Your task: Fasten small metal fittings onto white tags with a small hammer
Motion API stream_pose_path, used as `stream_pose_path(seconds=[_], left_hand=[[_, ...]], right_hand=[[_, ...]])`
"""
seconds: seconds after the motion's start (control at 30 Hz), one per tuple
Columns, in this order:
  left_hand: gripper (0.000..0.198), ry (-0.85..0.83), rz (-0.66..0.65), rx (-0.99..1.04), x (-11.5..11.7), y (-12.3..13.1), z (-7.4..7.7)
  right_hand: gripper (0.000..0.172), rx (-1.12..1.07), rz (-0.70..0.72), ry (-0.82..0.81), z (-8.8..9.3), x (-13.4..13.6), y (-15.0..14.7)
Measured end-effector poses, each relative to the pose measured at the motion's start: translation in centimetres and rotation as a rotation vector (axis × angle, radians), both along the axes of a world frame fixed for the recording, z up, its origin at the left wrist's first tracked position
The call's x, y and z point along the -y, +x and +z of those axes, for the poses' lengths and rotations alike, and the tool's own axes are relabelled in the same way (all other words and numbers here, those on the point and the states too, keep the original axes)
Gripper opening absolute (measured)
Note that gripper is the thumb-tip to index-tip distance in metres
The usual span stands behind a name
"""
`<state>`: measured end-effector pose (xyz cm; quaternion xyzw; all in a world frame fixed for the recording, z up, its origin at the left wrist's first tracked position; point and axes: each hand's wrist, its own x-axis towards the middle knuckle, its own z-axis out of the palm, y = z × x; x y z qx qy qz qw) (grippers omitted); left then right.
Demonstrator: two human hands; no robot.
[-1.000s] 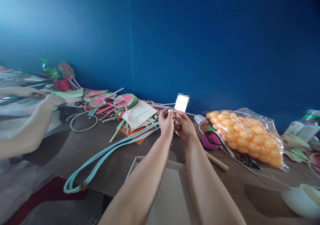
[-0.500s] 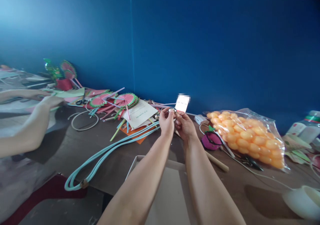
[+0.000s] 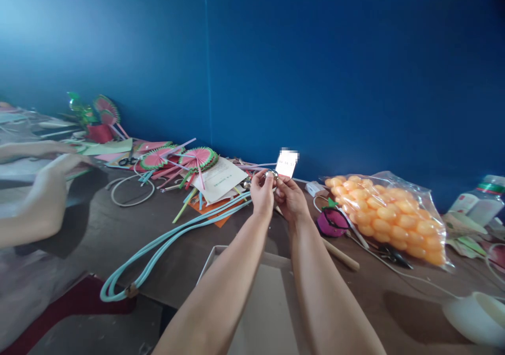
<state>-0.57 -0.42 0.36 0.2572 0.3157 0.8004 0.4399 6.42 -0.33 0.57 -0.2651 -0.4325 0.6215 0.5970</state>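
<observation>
Only the co-worker's hand (image 3: 59, 163) at nine o'clock slides outward. Left hand (image 3: 262, 193) and right hand (image 3: 291, 198) pinch a small metal ring (image 3: 271, 173), its white tag (image 3: 286, 164) at one o'clock, above the brown table (image 3: 118, 229). The fiddling seems midway, with nothing set down.

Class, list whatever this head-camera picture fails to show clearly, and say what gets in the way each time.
All in the head view:
Small shiny piece: too small, partly covered by fingertips of left hand and right hand.
White tag: print too small, top corner blurred out.
Pale bowl: cut off by the right edge.
Flat box: covered by both forearms, cut by bottom edge.
Another person's hand: motion-blurred.
</observation>
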Motion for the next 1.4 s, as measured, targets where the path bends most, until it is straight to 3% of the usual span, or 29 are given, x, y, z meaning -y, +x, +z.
stream_pose_path(seconds=[1.0,1.4], left_hand=[[0.038,0.010,0.004,0.013,-0.36,0.09,-0.49],[0.037,-0.002,0.011,-0.009,-0.26,-0.02,-0.40]], right_hand=[[0.024,-0.007,-0.004,0.003,-0.05,0.03,0.00],[0.028,0.037,-0.086,-0.005,0.08,0.02,-0.24]])
